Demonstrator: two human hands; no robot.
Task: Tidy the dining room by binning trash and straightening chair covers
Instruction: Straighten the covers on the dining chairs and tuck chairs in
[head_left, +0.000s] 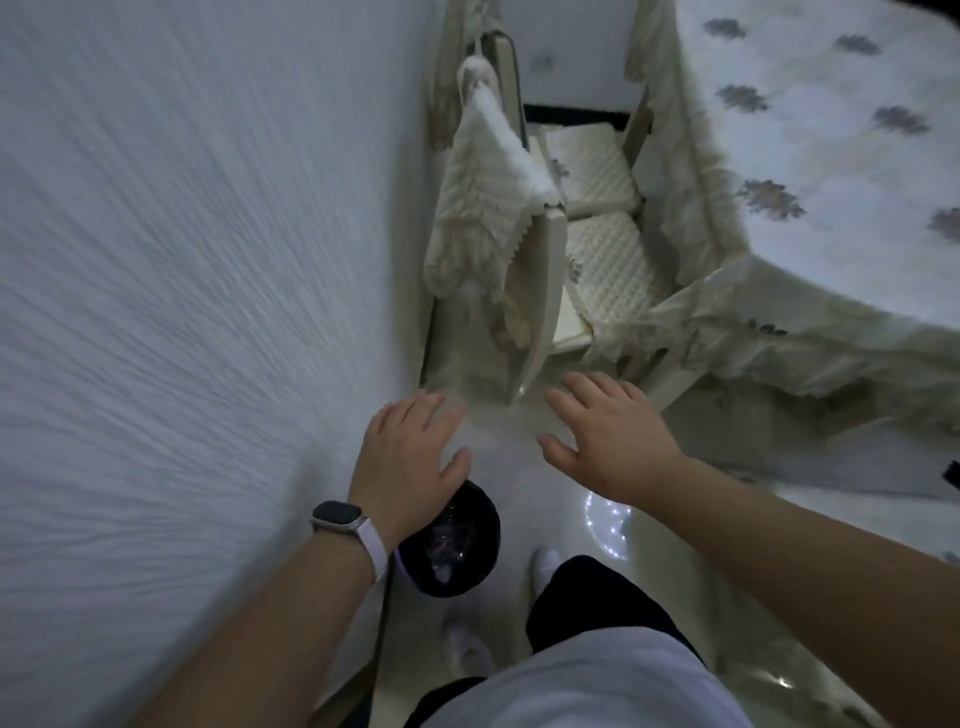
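A cream quilted chair cover (483, 208) hangs crooked over the back of the nearest chair (540, 291), bunched to the left side. Two quilted seat cushions (608, 260) lie on the chairs tucked under the table. My left hand (410, 452), with a watch on its wrist, and my right hand (608, 436) are both stretched forward with fingers spread, holding nothing, a little short of the chair. A small black bin (457, 545) with a dark liner and some trash in it stands on the floor just below my left hand.
A white textured wall (182, 260) runs close along the left. The dining table with a flower-patterned, frilled cloth (805, 208) fills the right. A thin dark cable (382, 623) runs down beside the bin. My legs and socked feet stand on the glossy floor (519, 493).
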